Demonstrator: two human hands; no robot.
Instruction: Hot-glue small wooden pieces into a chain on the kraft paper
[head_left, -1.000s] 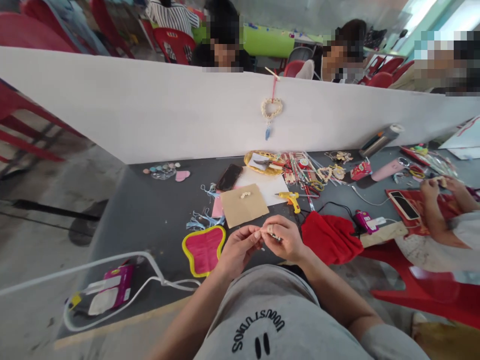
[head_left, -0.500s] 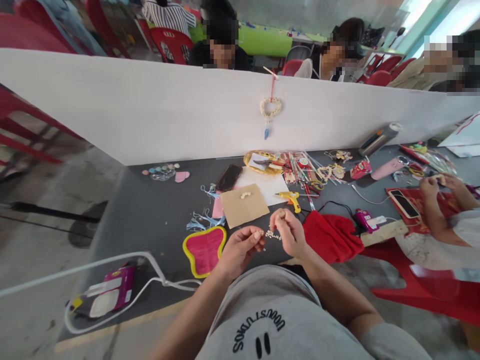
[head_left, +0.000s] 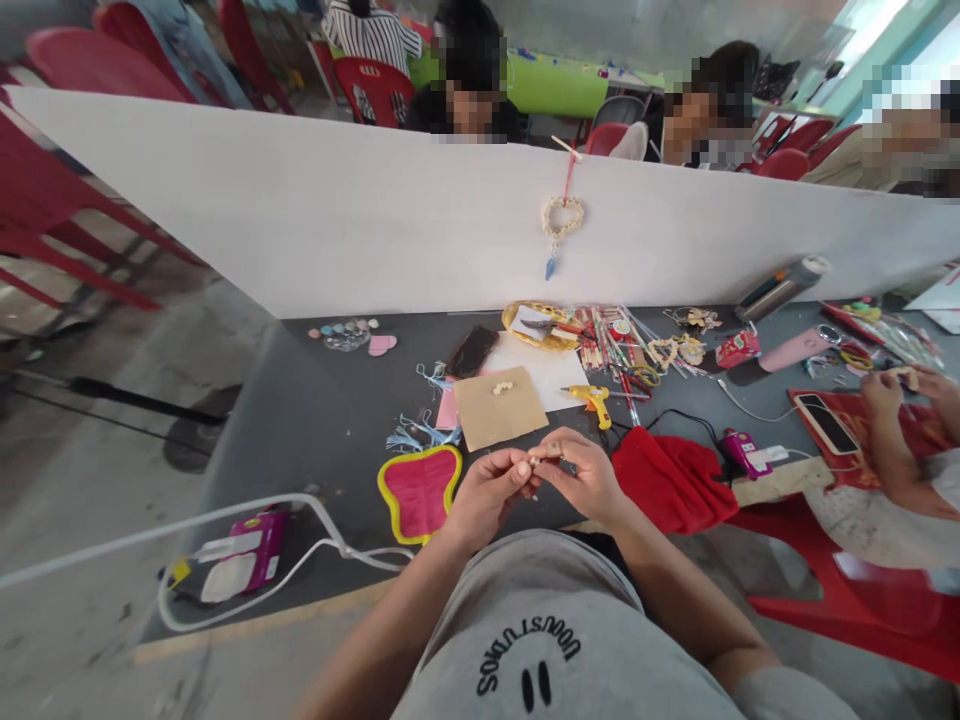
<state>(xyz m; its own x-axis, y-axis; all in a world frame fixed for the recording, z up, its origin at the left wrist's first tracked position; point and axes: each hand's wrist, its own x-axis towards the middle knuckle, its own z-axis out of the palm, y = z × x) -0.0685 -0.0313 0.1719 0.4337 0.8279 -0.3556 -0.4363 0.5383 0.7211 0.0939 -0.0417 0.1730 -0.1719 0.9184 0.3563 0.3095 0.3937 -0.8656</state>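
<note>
My left hand (head_left: 486, 492) and my right hand (head_left: 583, 474) meet at the fingertips, low in front of my shirt. Both are closed in a pinch around a small cream-coloured piece (head_left: 534, 461), mostly covered by the fingers. Just beyond them lies a brown cardboard sheet (head_left: 499, 425) with a short cluster of cream pieces (head_left: 503, 388) on it. A yellow hot glue gun (head_left: 592, 400) rests to the right of the cardboard. Left of my hands is a pink pad with a yellow border (head_left: 420, 492). Loose cream pieces under my hands are hidden now.
Blue tassels (head_left: 420, 433), a dark phone (head_left: 472, 352) and a yellow basket (head_left: 517, 310) with pliers surround the cardboard. Red cloth (head_left: 667, 480) lies right. A white board (head_left: 405, 220) bearing a hanging heart ornament (head_left: 562, 215) stands behind. A co-worker's hands (head_left: 896, 390) are far right.
My right hand has come down and left, so its fingertips now meet those of my left hand. The loose cream pieces between them became covered. The whole view shifted slightly.
</note>
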